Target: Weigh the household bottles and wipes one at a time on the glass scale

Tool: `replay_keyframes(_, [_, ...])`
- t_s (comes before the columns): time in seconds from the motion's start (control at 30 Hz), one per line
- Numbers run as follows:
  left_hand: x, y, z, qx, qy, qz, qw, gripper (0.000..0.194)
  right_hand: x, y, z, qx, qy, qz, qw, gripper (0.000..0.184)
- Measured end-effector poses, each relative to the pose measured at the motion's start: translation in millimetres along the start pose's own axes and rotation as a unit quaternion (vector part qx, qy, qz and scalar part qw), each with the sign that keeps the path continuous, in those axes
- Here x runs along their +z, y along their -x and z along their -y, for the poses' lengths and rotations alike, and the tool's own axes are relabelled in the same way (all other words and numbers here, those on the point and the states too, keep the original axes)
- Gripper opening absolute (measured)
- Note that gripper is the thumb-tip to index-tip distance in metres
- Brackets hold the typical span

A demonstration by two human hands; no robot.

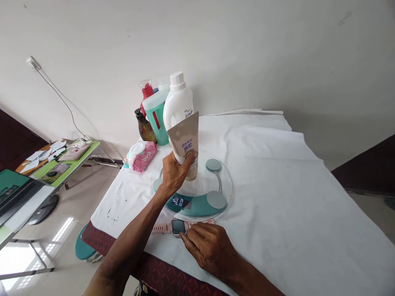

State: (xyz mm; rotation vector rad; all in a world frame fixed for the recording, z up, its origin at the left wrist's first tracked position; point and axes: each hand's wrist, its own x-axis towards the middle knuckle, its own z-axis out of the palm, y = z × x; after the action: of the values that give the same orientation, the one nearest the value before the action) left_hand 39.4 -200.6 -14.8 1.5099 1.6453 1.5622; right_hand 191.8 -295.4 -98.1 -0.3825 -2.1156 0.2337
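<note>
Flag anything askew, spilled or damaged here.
Dark marks on the white cloth, near its left corner, could be stains. The cloth is also rumpled, leaving a dark red strip exposed along the near edge. No spill visible.

Looked bright under soft, diffuse light. Glared white off the tiled floor (63,231) far left of the left hand (175,172), shadowed the wall (234,78) faintly beyond it, ghosted digits on the scale display (180,202) just below, stretched edges.

hands (175,170) hold tube (186,139), touch smartwatch (178,227)
</note>
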Motion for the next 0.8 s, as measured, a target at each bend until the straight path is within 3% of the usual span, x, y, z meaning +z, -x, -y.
replay_keyframes(0.07, [-1.5,-1,1,0.004,0.017,-0.033,0.999,0.029,-1,0,0,0.005,0.001,-0.001,1.0,0.042])
replay_keyframes(0.13, [-14.3,-3,0,0.012,0.032,-0.08,0.996,0.028,-2,-1,0,0.009,0.001,0.003,1.0,0.043])
replay_keyframes(0.3, [-74.2,-15,3,0.035,-0.056,-0.217,0.974,0.032,-3,-1,0,0.005,0.003,0.011,1.0,0.041])
replay_keyframes(0.43, [-107.2,-19,30,0.014,-0.118,-0.254,0.96,0.036,-3,1,0,0.011,0.003,0.017,1.0,0.039])
replay_keyframes(0.57, [-114.9,-24,55,0.011,-0.114,-0.265,0.958,0.036,-1,2,-2,0.01,0.003,0.029,1.0,0.037])
replay_keyframes(0.8, [-125.1,-34,64,-0.012,-0.106,-0.287,0.952,0.04,2,5,-2,0.011,0.017,0.035,0.999,0.037])
